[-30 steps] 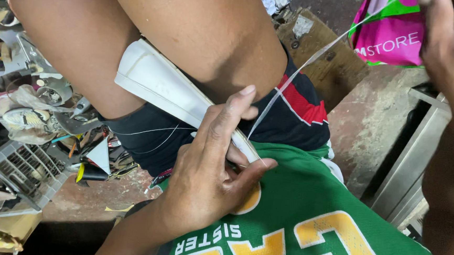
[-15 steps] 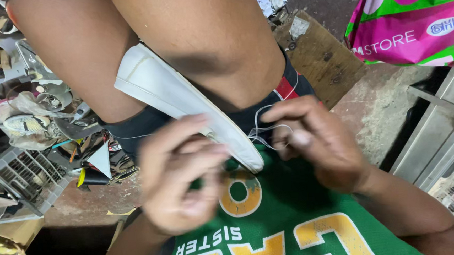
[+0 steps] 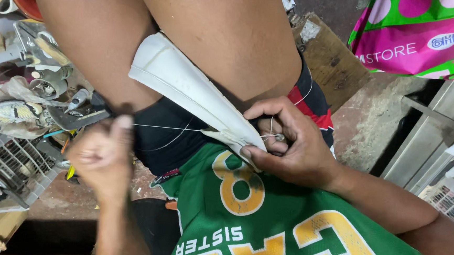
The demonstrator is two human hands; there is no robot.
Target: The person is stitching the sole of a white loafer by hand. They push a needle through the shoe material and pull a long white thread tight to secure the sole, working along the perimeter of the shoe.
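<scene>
between your knees the white rubber shoe sole (image 3: pixel 187 91) is clamped edge-up, its far end hidden under your thighs. your left hand (image 3: pixel 102 154) is smeared with motion blur, so its fingers are hard to make out; it looks closed into a fist around the thin pale thread (image 3: pixel 169 127), which runs taut and level from it to the sole's near end. your right hand (image 3: pixel 289 144) curls over that near end, thumb beneath the edge and fingers bent on top, pinched on the sole and on a small metal needle-like piece that is mostly covered. your green jersey with yellow numerals (image 3: pixel 284 225) fills the lower frame. off to your left lie a grey plastic crate (image 3: pixel 9 166) and cluttered tools, too jumbled to tell apart; at upper right hangs a pink and green bag (image 3: pixel 416 34), cut off by the frame.
</scene>
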